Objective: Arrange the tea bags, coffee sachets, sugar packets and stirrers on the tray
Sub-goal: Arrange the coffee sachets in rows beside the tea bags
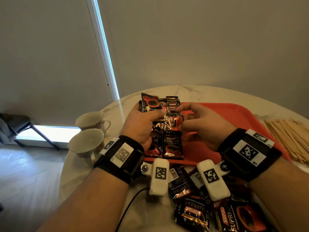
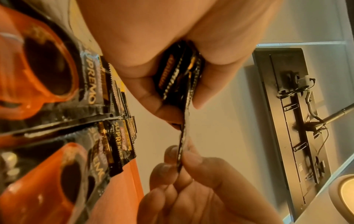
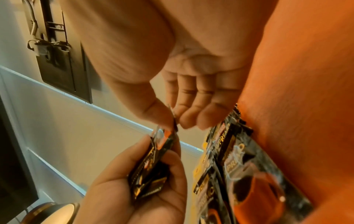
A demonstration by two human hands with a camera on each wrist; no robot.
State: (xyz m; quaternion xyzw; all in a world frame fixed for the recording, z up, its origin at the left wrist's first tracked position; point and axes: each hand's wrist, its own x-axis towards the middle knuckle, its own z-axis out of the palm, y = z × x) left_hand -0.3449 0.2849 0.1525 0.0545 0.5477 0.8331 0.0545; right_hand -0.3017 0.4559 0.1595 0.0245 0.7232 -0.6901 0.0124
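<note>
While both hands [image 1: 167, 124] pinch sachets [image 1: 168, 121], others line the tray [image 1: 225, 114].

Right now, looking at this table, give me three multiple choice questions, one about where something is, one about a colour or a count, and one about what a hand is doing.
1. Where do the wooden stirrers lie?
A. on the table right of the tray
B. inside a cup
C. in the left hand

2. What colour is the tray?
A. blue
B. red
C. white

3. What is the right hand doing?
A. lying flat on the table
B. lifting a cup
C. pinching a sachet from the bunch of coffee sachets that the left hand grips

Answers: 1 A, they lie in a heap beyond the tray's right rim. 2 B, its bare floor shows red. 3 C, the left wrist view shows thumb and fingertips pinching a sachet's edge.
</note>
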